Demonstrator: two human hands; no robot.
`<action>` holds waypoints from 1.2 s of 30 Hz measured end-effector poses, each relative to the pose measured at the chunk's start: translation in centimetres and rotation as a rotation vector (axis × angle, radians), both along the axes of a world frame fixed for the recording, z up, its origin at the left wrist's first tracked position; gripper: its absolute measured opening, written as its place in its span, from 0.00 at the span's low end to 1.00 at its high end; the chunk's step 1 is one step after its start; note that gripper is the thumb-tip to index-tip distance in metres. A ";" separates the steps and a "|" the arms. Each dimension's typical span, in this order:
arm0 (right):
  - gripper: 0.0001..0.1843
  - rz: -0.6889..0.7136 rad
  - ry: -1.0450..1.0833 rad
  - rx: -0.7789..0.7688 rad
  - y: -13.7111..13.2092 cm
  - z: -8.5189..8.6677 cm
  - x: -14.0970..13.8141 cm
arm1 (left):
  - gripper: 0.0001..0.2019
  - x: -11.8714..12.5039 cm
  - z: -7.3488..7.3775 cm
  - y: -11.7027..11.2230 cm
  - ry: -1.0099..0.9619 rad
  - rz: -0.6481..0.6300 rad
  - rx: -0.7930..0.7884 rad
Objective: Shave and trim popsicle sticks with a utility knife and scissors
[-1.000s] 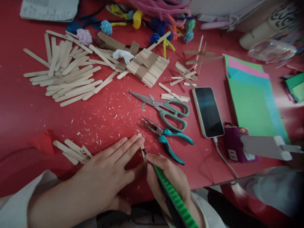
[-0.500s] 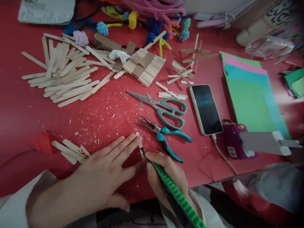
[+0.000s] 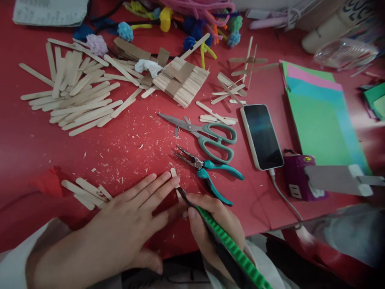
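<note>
My left hand (image 3: pixel 129 218) lies flat on the red table (image 3: pixel 36 144), fingers stretched out, its fingertips pressing down a small craft stick (image 3: pixel 174 176). My right hand (image 3: pixel 215 226) is closed round a green-handled craft knife (image 3: pixel 228 247), gripped like a pen. The knife's blade tip rests against the stick just beside my left fingertips. Wood shavings are scattered around the stick.
Teal pliers (image 3: pixel 207 174) and green-handled scissors (image 3: pixel 207 136) lie just beyond my hands. A phone (image 3: pixel 261 136) on a cable, a purple power adapter (image 3: pixel 296 178) and coloured paper (image 3: pixel 321 116) sit right. Piles of craft sticks (image 3: pixel 75 94) lie left; short sticks (image 3: pixel 87 192) near my wrist.
Both hands stay in place on the stick. The knife has shifted slightly back toward me along the stick, and the view has drifted a little.
</note>
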State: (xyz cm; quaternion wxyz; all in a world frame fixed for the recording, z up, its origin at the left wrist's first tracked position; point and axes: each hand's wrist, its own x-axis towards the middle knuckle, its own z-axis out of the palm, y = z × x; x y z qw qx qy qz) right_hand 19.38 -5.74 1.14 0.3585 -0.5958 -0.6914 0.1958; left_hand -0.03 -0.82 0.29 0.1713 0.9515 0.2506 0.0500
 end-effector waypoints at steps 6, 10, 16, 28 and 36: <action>0.08 -0.041 0.022 0.088 -0.2 -0.2 0.1 | 0.49 -0.2 -0.3 -0.1 -0.007 0.000 0.025; 0.10 -0.018 -0.037 0.025 0.1 0.2 0.0 | 0.47 -0.3 -0.5 -0.2 -0.017 0.004 0.007; 0.11 0.013 -0.042 0.036 0.2 0.3 0.0 | 0.44 -0.2 -0.4 -0.2 -0.011 -0.002 0.002; 0.09 0.091 -0.113 0.051 0.1 -0.1 0.0 | 0.43 -0.2 -0.5 -0.3 -0.006 0.003 0.019; 0.09 0.099 -0.139 0.062 -0.3 -0.4 0.2 | 0.44 0.0 -0.3 -0.1 -0.013 0.008 0.022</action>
